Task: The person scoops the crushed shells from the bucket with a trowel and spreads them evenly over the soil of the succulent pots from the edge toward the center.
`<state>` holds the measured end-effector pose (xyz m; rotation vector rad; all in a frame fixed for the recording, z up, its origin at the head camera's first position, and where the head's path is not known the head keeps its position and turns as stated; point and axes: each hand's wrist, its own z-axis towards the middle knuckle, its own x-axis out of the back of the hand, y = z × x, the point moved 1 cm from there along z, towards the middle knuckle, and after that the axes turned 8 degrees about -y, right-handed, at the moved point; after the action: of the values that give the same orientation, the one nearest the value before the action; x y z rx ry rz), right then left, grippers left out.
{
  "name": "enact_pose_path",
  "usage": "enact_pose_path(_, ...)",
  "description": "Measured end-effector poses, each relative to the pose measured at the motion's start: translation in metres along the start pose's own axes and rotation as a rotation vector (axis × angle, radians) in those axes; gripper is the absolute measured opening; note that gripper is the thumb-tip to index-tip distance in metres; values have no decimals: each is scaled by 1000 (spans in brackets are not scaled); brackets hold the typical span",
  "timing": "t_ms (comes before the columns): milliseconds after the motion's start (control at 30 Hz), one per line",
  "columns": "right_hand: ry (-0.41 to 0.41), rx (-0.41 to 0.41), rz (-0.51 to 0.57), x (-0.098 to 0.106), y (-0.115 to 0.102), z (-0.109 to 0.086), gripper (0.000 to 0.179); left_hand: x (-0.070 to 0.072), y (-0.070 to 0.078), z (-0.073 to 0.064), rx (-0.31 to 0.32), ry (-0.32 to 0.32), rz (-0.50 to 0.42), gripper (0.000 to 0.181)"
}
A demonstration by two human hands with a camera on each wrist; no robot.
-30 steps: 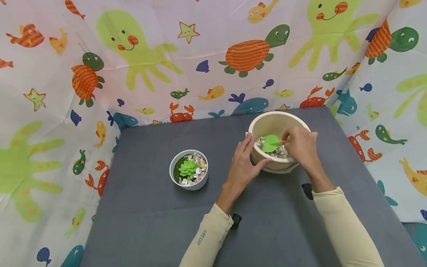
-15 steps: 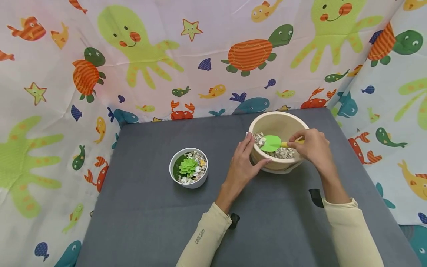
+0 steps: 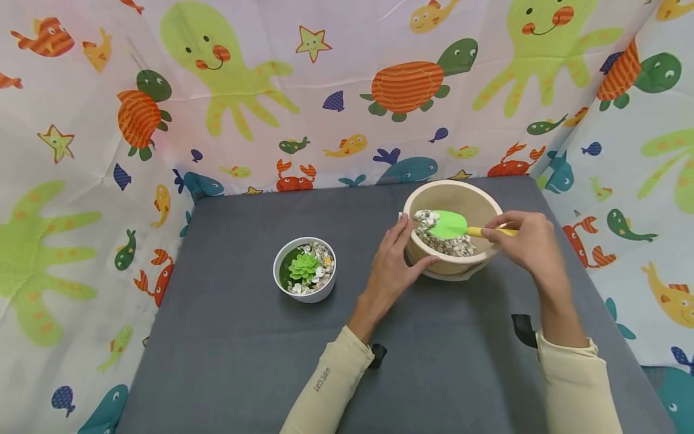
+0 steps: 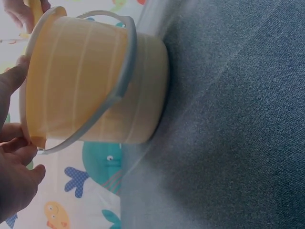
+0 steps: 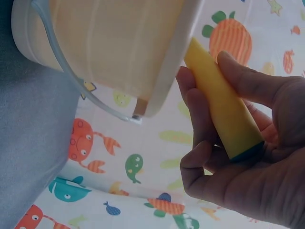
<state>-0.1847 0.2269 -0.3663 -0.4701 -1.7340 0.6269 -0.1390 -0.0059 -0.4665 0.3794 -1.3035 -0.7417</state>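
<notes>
My left hand lies spread along the side of the cream bucket, its fingertips pressing the rim and its thumb stretched out to the near edge. My right hand pinches the yellow handle of a scoop between thumb and fingers, just beyond the opposite rim.

The bucket stands between my hands. Within it, the scoop's green blade points toward my left fingers, above a layer of pale pebbles. More of them are bunched at the blade's tip; I can't tell whether they rest on it. A greyish bail hangs down the bucket's outer wall, below my left fingers.

To the left of my left hand, well apart from the bucket, a small white pot holds a green succulent beside more pebbles. Under both my hands runs a grey tabletop.
</notes>
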Motion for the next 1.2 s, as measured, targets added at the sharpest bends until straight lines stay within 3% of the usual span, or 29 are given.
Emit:
enact_pose_path(533,58,65,13,9,-8,-14,28,1,-1,-2,1,6,-31,94)
enact_pose_path(700,45,66,15,9,-14,-16,31,4,0,-5,19,11,-108,97)
enact_pose_path(900,27,68,6,6,-24,-19,34,21,-5,-17,51,69,-169,93)
enact_pose_path(1200,15,154,14,1,-41,-24,29,53,-18,-32,54,176,-137,89)
